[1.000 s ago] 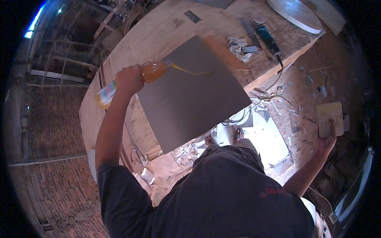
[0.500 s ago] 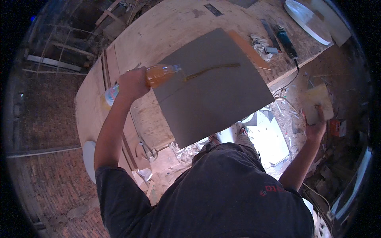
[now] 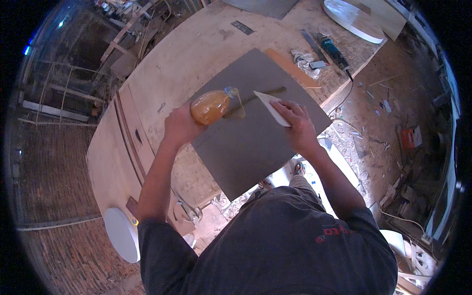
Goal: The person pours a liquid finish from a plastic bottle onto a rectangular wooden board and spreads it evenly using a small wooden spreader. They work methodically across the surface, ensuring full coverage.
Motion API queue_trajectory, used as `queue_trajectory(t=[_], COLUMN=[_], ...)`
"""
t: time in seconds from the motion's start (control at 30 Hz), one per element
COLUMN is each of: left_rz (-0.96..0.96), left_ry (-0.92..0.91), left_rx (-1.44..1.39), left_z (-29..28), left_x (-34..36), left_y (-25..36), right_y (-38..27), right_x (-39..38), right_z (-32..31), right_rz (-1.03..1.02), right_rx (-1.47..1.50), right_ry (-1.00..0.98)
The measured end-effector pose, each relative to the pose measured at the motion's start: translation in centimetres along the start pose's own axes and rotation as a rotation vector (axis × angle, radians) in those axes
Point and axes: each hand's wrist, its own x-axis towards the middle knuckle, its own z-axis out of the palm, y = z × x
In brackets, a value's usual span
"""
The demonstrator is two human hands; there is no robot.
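My left hand point(image 3: 181, 125) is wrapped round a clear plastic bottle point(image 3: 209, 108) of amber liquid, tipped with its mouth to the right. A strand of liquid hangs from the mouth over a dark grey sheet point(image 3: 255, 152). Across this sheet runs a wet brownish streak point(image 3: 275, 90), partly hidden behind the bottle strand and my right hand's piece. My right hand point(image 3: 301, 129) grips a thin, pale flat scraper-like piece point(image 3: 270, 107), held tilted at the streak; whether its edge touches the sheet I cannot tell.
The grey sheet lies on a large wooden worktable point(image 3: 196, 59), its near corner overhanging. An orange-brown board point(image 3: 290, 66) shows beneath it. At the back right are a corded power tool point(image 3: 335, 53) and a white rag point(image 3: 302, 61). Scraps litter the floor point(image 3: 373, 118).
My right hand has swung in from the far right with the pale piece, over the sheet. The bottle has moved slightly right and down, its mouth still above the streak.
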Motion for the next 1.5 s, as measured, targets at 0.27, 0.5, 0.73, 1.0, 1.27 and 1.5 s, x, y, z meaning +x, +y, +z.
queue_trajectory(t=[0.27,0.5,0.73,1.0,1.27,1.5], left_rz=[0.061,-0.020,-0.326,-0.444,-0.452,-0.725], left_ry=[0.012,0.228,0.705,0.752,0.768,0.958], left_rx=[-0.266,-0.768,-1.036,-1.199,-1.180,-0.502], left_z=[1.8,3.0,7.9,18.1,19.6,21.5], left_x=[-1.7,-5.2,-11.3,-12.6,-12.6,-17.1], left_y=[-2.4,-9.2,-16.1,-21.8,-21.0,-9.5], right_y=[-6.1,-3.7,1.3,3.1,6.6,12.0], right_x=[2.8,2.3,1.0,2.8,4.8,8.9], right_z=[0.8,2.7,3.9,6.7,6.0,5.5], right_rz=[-0.082,0.086,0.073,-0.005,-0.069,-0.308], right_rx=[-0.003,-0.314,-0.379,-0.427,-0.406,-0.362], right_ry=[0.071,-0.182,-0.290,-0.370,-0.390,-0.433])
